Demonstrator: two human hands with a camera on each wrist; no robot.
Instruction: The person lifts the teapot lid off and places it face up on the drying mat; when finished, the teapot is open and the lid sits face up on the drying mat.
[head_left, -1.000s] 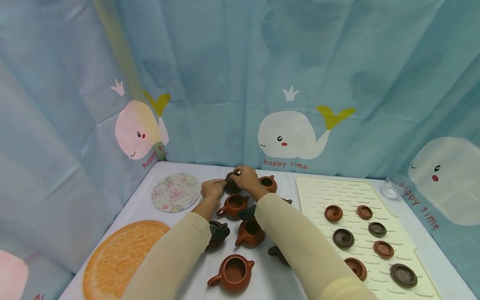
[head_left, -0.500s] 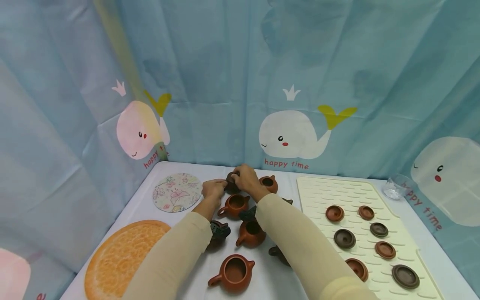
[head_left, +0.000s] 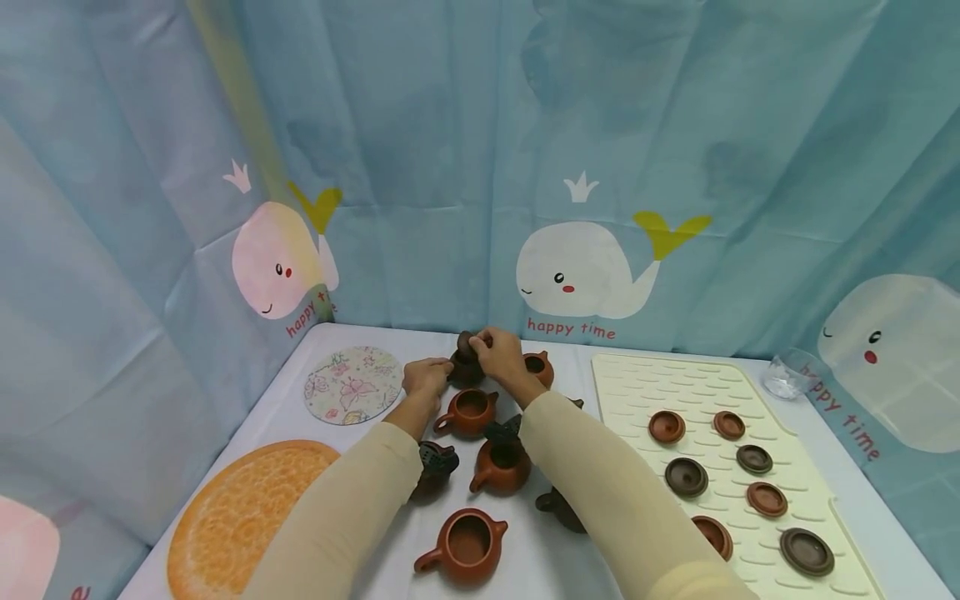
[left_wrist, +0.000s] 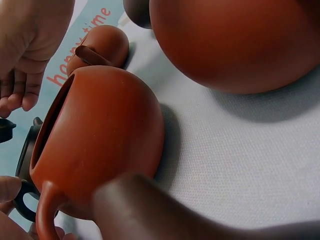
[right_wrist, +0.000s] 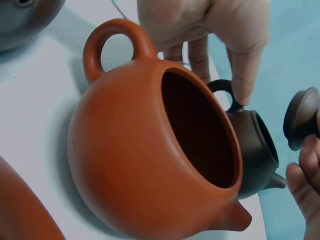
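At the back of the table, my left hand pinches the handle of a small dark teapot. The right wrist view shows its thumb and fingers at that handle and the pot's mouth uncovered. My right hand holds a dark teapot lid just above the pot, tilted on edge and apart from the rim. The lid also appears at the right of the right wrist view, in my fingertips. Just in front stands a lidless red-brown teapot; another red-brown teapot stands right of my right hand.
More teapots stand nearer, including a red-brown one and dark ones partly under my sleeves. Several lids lie on a cream mat at right, beside a clear cup. A floral round mat and an orange round mat lie at left.
My right hand has lifted the lid off the dark teapot and moved it slightly up, tilting it. My left hand has stayed at the handle.
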